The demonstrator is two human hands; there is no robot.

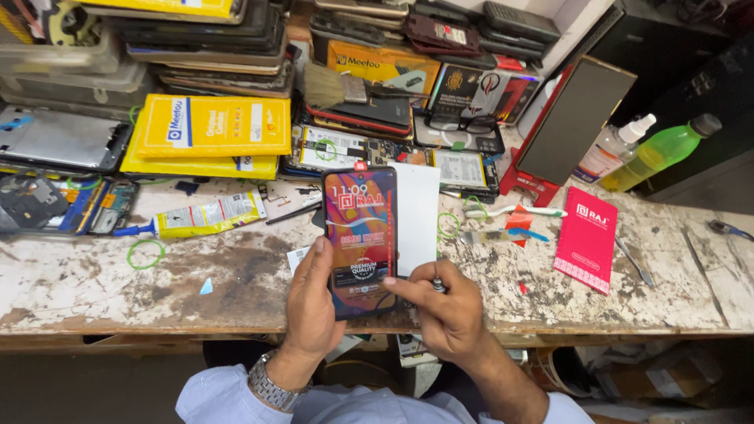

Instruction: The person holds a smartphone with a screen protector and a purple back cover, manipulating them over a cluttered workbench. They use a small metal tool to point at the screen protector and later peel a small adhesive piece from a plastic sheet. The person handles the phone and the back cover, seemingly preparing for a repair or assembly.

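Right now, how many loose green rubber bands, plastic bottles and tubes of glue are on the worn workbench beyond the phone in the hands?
Loose green rubber bands: 2, one near the tube, one by the white sheet.
Plastic bottles: 2, a clear spray bottle and a green bottle.
Yellow glue tubes: 1.
Total: 5.

We get bright, even light from overhead here, so shadows on the tabletop (236,275) stay soft and short. There's a bit of glare on the glossy phone screen (360,235). Focus is sharp in the middle, but the wide lens bends the edges, and it goes dim under the tabletop.
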